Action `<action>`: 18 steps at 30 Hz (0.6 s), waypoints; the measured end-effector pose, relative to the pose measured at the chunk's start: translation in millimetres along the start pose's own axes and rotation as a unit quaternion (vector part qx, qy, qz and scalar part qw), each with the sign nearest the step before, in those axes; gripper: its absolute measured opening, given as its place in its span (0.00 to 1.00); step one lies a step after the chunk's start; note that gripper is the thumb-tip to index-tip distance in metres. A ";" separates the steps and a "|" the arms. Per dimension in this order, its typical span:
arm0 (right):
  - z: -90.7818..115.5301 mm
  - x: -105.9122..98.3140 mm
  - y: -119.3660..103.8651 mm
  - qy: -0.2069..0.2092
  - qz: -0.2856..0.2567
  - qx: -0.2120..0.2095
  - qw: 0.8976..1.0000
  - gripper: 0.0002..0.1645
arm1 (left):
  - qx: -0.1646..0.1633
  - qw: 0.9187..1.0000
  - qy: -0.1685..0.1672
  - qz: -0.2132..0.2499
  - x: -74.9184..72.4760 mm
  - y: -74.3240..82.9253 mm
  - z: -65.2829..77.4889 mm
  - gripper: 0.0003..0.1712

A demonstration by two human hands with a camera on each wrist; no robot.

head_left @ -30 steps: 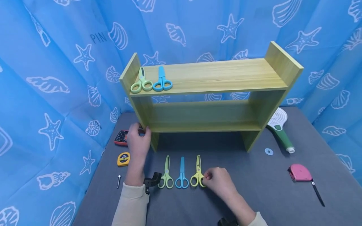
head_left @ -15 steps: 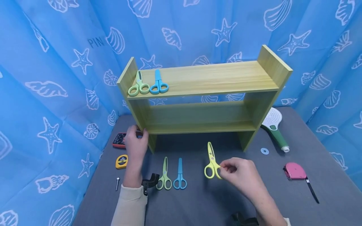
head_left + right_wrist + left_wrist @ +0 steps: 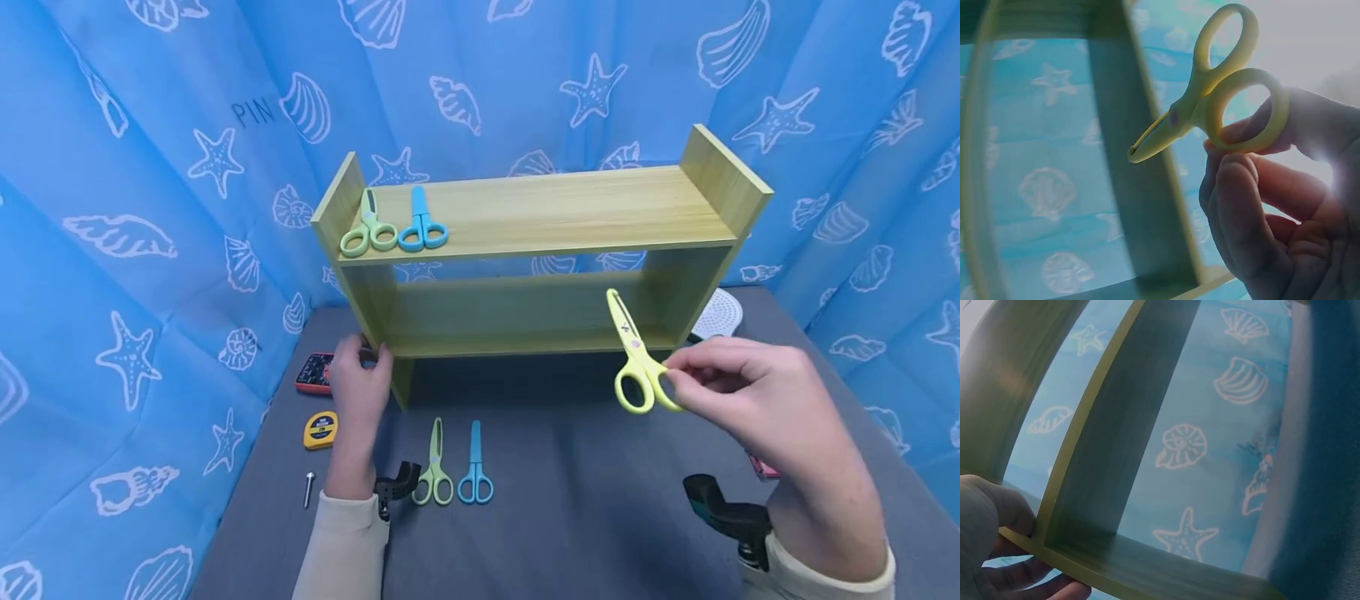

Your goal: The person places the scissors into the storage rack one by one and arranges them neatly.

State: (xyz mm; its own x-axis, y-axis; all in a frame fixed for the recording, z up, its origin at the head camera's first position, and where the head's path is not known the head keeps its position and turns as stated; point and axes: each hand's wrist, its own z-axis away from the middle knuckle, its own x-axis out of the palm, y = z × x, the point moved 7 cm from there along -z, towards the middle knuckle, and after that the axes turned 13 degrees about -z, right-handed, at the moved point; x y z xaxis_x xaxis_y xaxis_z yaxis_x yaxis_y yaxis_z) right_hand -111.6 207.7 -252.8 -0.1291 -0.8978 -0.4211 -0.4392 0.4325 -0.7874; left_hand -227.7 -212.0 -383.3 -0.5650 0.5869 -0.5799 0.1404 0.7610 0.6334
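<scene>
Raised in front of the wooden shelf (image 3: 540, 250), yellow scissors (image 3: 634, 354) point up and slightly left. My right hand (image 3: 757, 408) pinches one of their handle loops between thumb and fingers, as the right wrist view also shows. My left hand (image 3: 362, 379) grips the shelf's left side panel near the lower board, its thumb and fingers around the edge in the left wrist view. Green scissors (image 3: 435, 467) and blue scissors (image 3: 476, 467) lie on the table below. On the top board's left end rest another green pair of scissors (image 3: 368, 225) and another blue pair of scissors (image 3: 422, 223).
Left of the shelf lie a red-and-black multimeter (image 3: 313, 373), a yellow tape measure (image 3: 321, 430) and a bolt (image 3: 309, 489) on the grey table (image 3: 525, 533). A white perforated shower head (image 3: 720, 315) and a pink tape measure (image 3: 762, 467) are partly hidden by my right arm.
My right hand has lifted the yellow scissors off the table from beside the blue pair and carried them up and to the right. My left hand stays at the side panel.
</scene>
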 end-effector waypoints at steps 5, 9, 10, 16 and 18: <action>-17.8 -17.8 -28.7 0.027 -0.024 -0.007 0.999 0.12 | -0.004 1.000 -0.006 0.003 0.2 0.7 -0.8 0.08; -30.9 -28.9 -53.3 0.064 -0.007 -0.010 0.998 0.09 | -0.002 1.000 -0.008 0.007 1.2 2.4 -1.6 0.08; -34.4 -31.2 -57.3 0.070 -0.001 -0.005 0.998 0.08 | -0.001 1.000 -0.009 0.008 1.6 2.7 -1.9 0.08; -66.2 -31.1 -68.6 0.067 0.014 0.042 0.997 0.10 | 0.001 1.000 -0.006 0.003 0.3 2.3 -2.1 0.08; -80.0 -27.2 -73.0 0.063 0.011 0.054 0.996 0.12 | -0.001 1.000 -0.008 0.004 0.2 2.4 -2.0 0.08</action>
State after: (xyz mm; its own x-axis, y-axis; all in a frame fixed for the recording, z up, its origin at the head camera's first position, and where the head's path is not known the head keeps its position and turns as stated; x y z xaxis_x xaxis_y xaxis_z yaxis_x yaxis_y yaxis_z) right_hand -147.1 193.9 -147.9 -0.2515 -0.8885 -0.3838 -0.3382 0.4522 -0.8253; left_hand -229.1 -210.7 -380.9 -0.5503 0.5974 -0.5834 0.1434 0.7559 0.6387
